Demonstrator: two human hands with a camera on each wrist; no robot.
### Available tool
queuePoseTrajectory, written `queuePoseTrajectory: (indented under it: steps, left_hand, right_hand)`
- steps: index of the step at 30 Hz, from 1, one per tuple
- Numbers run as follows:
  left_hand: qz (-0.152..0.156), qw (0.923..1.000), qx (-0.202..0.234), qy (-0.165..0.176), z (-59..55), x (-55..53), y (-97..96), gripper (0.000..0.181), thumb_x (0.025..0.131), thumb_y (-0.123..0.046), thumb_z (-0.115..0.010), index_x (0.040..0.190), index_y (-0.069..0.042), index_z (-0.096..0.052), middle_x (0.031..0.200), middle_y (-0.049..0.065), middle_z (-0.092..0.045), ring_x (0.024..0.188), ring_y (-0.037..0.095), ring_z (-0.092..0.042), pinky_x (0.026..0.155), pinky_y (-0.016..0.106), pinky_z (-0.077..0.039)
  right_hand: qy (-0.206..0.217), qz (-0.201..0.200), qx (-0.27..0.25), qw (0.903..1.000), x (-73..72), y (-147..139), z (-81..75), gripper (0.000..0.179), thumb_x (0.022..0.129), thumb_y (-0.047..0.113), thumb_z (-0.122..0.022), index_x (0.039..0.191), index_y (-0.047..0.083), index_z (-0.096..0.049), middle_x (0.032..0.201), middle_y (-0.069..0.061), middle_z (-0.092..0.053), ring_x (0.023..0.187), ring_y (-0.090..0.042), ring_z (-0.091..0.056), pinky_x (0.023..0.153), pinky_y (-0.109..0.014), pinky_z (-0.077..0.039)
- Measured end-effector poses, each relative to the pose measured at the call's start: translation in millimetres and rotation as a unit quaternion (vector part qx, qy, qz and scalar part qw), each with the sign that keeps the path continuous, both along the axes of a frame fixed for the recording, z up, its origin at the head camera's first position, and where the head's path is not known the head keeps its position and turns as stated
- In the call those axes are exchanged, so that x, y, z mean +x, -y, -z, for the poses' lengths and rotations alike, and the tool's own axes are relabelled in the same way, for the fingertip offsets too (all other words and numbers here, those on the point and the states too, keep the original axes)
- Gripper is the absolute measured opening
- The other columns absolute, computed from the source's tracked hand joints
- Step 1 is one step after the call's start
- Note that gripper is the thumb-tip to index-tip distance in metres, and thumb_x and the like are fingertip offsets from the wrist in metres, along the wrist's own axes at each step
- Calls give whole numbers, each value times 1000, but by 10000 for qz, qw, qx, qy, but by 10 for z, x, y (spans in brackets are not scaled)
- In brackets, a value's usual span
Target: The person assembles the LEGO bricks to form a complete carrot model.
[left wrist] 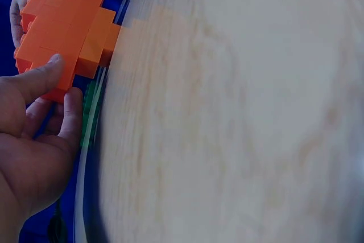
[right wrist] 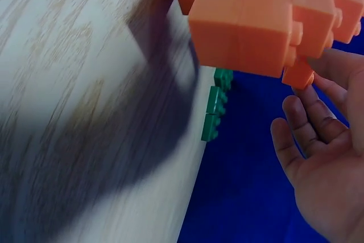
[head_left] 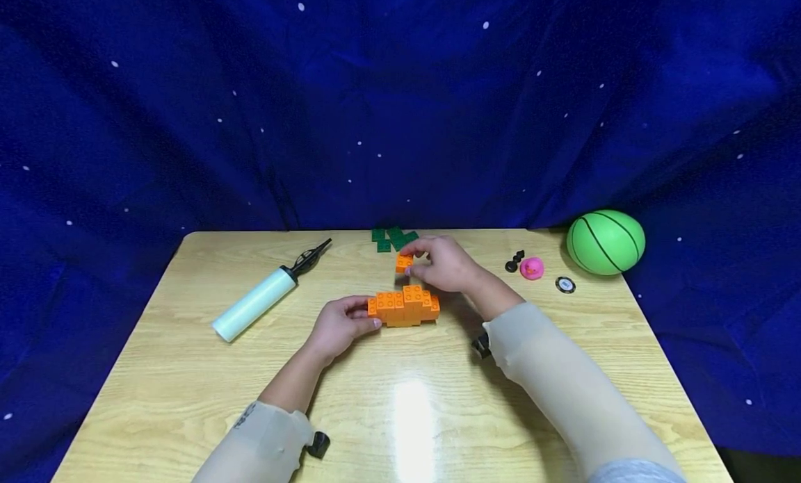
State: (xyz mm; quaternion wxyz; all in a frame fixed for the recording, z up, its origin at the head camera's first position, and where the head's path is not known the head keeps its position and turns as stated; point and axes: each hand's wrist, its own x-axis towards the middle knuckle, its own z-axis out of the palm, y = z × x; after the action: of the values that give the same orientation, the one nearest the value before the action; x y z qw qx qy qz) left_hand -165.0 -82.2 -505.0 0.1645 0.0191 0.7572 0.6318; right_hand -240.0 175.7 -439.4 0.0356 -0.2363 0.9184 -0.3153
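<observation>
An assembly of orange toy bricks stands upright on the wooden table, stepped along its top. At its left end my left hand grips it, thumb on the near face, as the left wrist view also shows with the thumb on the orange assembly. Just beyond the assembly, my right hand pinches a separate small orange brick between thumb and fingers. In the right wrist view the assembly partly hides that brick. Several green bricks lie behind it near the far edge.
A pale blue hand pump with a black nozzle lies on the left. To the right are a small black object, a pink rubber duck, a poker chip and a green ball. A blue curtain hangs behind the table.
</observation>
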Motion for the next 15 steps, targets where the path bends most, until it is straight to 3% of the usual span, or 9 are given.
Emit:
queuePoseTrajectory:
  steps: [15]
  left_hand:
    - [31,9999,46,-117,-9,15,5,49,84,-2,-85,130,-2,-69,113,9,-75,102,20,-72,88,31,-60]
  right_hand:
    - [-93,-235,-149,9996,173,65,-162,36,94,25,-76,129,17,-73,121,2,-70,110,-19,-60,94,-39,-54]
